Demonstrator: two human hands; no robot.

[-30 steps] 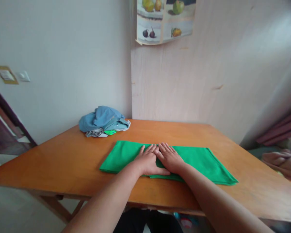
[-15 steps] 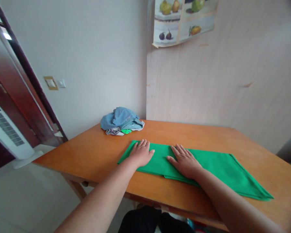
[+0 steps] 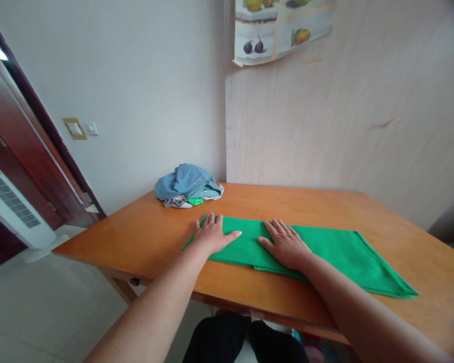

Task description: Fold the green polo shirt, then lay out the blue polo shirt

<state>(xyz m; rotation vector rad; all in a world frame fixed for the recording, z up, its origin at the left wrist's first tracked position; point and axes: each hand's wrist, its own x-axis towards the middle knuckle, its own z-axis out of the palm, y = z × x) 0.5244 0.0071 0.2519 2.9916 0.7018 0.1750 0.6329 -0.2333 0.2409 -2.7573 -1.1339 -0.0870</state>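
A green cloth, folded into a long strip, lies flat across the wooden table. Its right end runs to a slanted point near the front. My left hand rests on the cloth's left end, fingers spread and thumb stretched out to the right. My right hand lies palm down near the middle of the strip, its fingers also apart. Neither hand grips anything. Part of the cloth's left edge is hidden under my left hand and wrist.
A heap of crumpled clothes, mostly blue, sits at the table's back left by the wall. A white upright appliance stands on the floor at left, near a dark red door. A fruit poster hangs above.
My left hand has slid slightly left toward the cloth's end, and its fingers have spread wider. My right hand stays in about the same place on the cloth. The view has shifted a little.
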